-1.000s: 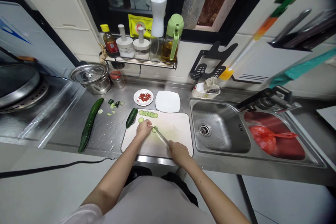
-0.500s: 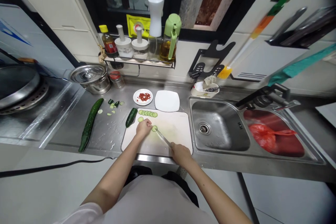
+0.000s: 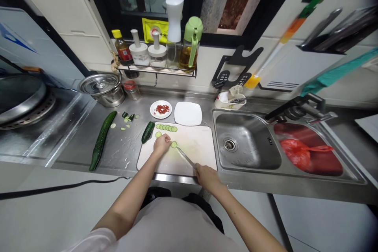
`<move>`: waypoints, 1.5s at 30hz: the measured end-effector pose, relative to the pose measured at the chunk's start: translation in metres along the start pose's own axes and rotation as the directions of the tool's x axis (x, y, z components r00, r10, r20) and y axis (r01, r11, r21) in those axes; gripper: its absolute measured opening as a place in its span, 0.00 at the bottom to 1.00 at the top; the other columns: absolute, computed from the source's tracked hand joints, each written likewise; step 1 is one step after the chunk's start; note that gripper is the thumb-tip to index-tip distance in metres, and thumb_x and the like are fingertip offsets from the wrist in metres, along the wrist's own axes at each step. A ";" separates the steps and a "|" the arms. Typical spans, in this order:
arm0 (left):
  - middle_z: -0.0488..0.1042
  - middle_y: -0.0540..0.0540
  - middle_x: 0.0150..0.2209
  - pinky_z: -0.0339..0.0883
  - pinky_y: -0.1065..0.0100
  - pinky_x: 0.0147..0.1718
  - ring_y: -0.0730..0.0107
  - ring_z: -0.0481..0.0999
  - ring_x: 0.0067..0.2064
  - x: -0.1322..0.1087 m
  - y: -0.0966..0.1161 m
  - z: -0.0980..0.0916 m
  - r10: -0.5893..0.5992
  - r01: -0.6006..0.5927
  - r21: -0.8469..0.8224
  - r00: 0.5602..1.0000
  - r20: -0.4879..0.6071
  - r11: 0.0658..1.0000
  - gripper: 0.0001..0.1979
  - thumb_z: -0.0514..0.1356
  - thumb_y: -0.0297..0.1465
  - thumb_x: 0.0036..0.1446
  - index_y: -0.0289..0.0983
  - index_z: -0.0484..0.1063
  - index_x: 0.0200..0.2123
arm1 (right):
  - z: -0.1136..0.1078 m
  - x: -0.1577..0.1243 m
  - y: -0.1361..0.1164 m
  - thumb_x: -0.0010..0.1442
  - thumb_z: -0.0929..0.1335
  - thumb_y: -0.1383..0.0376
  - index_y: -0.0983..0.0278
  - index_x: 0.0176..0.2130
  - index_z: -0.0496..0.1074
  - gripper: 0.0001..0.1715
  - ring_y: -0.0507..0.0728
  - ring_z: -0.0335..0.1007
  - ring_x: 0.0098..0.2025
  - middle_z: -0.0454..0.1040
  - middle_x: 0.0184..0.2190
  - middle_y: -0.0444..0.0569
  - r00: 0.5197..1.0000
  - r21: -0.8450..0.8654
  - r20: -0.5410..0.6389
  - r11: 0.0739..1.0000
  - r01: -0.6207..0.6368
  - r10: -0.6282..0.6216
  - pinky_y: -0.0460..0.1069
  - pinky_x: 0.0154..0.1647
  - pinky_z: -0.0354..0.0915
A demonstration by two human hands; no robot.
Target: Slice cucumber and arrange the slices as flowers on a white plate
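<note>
A white cutting board (image 3: 197,145) lies on the steel counter by the sink. My left hand (image 3: 162,144) presses down on a cucumber piece that it mostly hides; a round cucumber slice (image 3: 174,144) lies just right of the fingers. My right hand (image 3: 207,176) grips a knife (image 3: 186,157) whose blade points up-left, its tip a little short of that slice. A row of cut slices (image 3: 167,127) lines the board's far edge. A short cucumber half (image 3: 148,132) rests at the board's left edge.
A whole cucumber (image 3: 102,139) and cut scraps (image 3: 127,120) lie left on the counter. Behind the board sit a small dish of chopped red chili (image 3: 161,109) and a white square plate (image 3: 188,113). The sink (image 3: 245,145) is right, a lidded pot (image 3: 102,86) back left.
My right hand drew the knife back toward me and to the right, away from the slice. A freshly cut slice now lies apart beside my left fingers.
</note>
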State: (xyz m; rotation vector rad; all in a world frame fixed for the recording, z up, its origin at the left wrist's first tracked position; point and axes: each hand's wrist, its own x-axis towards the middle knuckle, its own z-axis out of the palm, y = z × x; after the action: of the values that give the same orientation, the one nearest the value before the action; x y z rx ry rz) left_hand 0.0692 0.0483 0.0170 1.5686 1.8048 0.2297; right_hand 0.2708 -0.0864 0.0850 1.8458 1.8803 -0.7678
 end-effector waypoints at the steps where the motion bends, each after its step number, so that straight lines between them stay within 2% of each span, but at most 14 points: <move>1: 0.76 0.52 0.32 0.60 0.72 0.33 0.71 0.74 0.35 0.000 0.000 0.000 -0.002 0.002 0.000 1.000 0.000 1.000 0.05 0.62 0.31 0.52 0.40 0.71 0.34 | 0.000 -0.001 0.001 0.66 0.56 0.69 0.66 0.50 0.68 0.18 0.63 0.75 0.45 0.77 0.41 0.60 1.000 -0.002 0.006 1.000 -0.002 0.002 0.52 0.39 0.62; 6: 0.77 0.51 0.32 0.60 0.72 0.33 0.70 0.74 0.35 -0.001 0.001 0.000 -0.001 0.001 -0.005 1.000 -0.006 1.000 0.05 0.62 0.30 0.52 0.40 0.71 0.34 | 0.004 -0.004 0.005 0.66 0.57 0.67 0.65 0.50 0.69 0.18 0.62 0.75 0.45 0.78 0.41 0.58 1.000 -0.012 0.002 1.000 -0.002 0.002 0.50 0.40 0.61; 11: 0.77 0.51 0.33 0.60 0.71 0.33 0.70 0.74 0.36 -0.007 0.000 0.001 0.034 -0.034 -0.020 0.999 -0.019 0.999 0.05 0.60 0.30 0.54 0.40 0.72 0.35 | 0.016 -0.002 0.021 0.68 0.56 0.62 0.64 0.48 0.70 0.18 0.60 0.74 0.45 0.78 0.39 0.56 0.995 0.064 -0.100 0.997 0.033 -0.026 0.48 0.39 0.58; 17: 0.74 0.45 0.39 0.63 0.67 0.41 0.64 0.73 0.43 -0.020 0.001 0.011 0.163 -0.157 0.070 0.983 -0.084 0.985 0.10 0.59 0.34 0.56 0.39 0.72 0.41 | 0.023 0.014 0.040 0.68 0.55 0.59 0.65 0.49 0.69 0.22 0.58 0.74 0.43 0.79 0.39 0.54 0.966 0.270 -0.225 0.961 -0.061 0.124 0.47 0.36 0.57; 22: 0.72 0.44 0.44 0.62 0.66 0.45 0.61 0.71 0.49 -0.022 0.008 0.017 0.134 -0.125 0.097 0.986 -0.095 0.987 0.08 0.59 0.30 0.55 0.39 0.72 0.40 | 0.015 0.027 0.042 0.67 0.55 0.60 0.66 0.49 0.70 0.22 0.59 0.74 0.40 0.79 0.37 0.54 0.958 0.300 -0.259 0.953 -0.041 0.123 0.47 0.36 0.58; 26: 0.75 0.47 0.40 0.61 0.68 0.42 0.65 0.73 0.45 -0.022 0.015 0.017 0.114 -0.112 0.037 0.992 -0.059 0.993 0.08 0.59 0.25 0.55 0.40 0.71 0.38 | 0.012 0.034 0.043 0.67 0.55 0.60 0.65 0.46 0.71 0.21 0.58 0.74 0.39 0.79 0.37 0.53 0.954 0.294 -0.269 0.955 -0.048 0.131 0.46 0.35 0.57; 29: 0.76 0.50 0.38 0.60 0.70 0.37 0.68 0.74 0.40 -0.023 0.016 0.013 0.083 -0.085 -0.029 0.995 -0.045 0.996 0.07 0.59 0.25 0.55 0.41 0.71 0.37 | 0.011 0.039 0.044 0.68 0.55 0.59 0.65 0.47 0.71 0.22 0.58 0.74 0.41 0.79 0.39 0.55 0.953 0.264 -0.255 0.960 -0.095 0.164 0.46 0.36 0.57; 33: 0.78 0.51 0.37 0.59 0.71 0.35 0.70 0.75 0.39 -0.019 0.002 -0.002 -0.005 -0.006 -0.079 0.991 -0.136 0.997 0.07 0.59 0.26 0.56 0.42 0.72 0.38 | 0.009 0.045 0.045 0.68 0.54 0.59 0.66 0.51 0.70 0.24 0.59 0.75 0.43 0.79 0.41 0.56 0.955 0.239 -0.229 0.962 -0.135 0.191 0.47 0.38 0.59; 38: 0.78 0.49 0.37 0.61 0.71 0.37 0.68 0.75 0.39 -0.009 -0.024 -0.024 -0.071 0.053 -0.073 0.957 -0.280 0.996 0.09 0.56 0.25 0.57 0.41 0.73 0.39 | 0.004 0.046 0.042 0.68 0.56 0.59 0.67 0.59 0.66 0.26 0.59 0.73 0.48 0.77 0.46 0.58 0.954 0.235 -0.213 0.959 -0.158 0.209 0.48 0.42 0.60; 45: 0.76 0.43 0.43 0.62 0.68 0.43 0.64 0.75 0.43 -0.005 -0.032 -0.024 0.026 -0.008 0.055 0.945 -0.327 0.998 0.11 0.54 0.24 0.59 0.39 0.74 0.41 | 0.001 0.045 0.039 0.68 0.55 0.59 0.68 0.59 0.65 0.27 0.60 0.73 0.49 0.76 0.49 0.60 0.954 0.238 -0.212 0.958 -0.161 0.213 0.49 0.44 0.60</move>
State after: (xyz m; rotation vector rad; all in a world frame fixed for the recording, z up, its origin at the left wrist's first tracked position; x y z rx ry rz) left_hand 0.0290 0.0432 0.0185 1.6595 2.0651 0.4794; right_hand 0.3073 -0.0528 0.0515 2.3068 1.7782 -0.7412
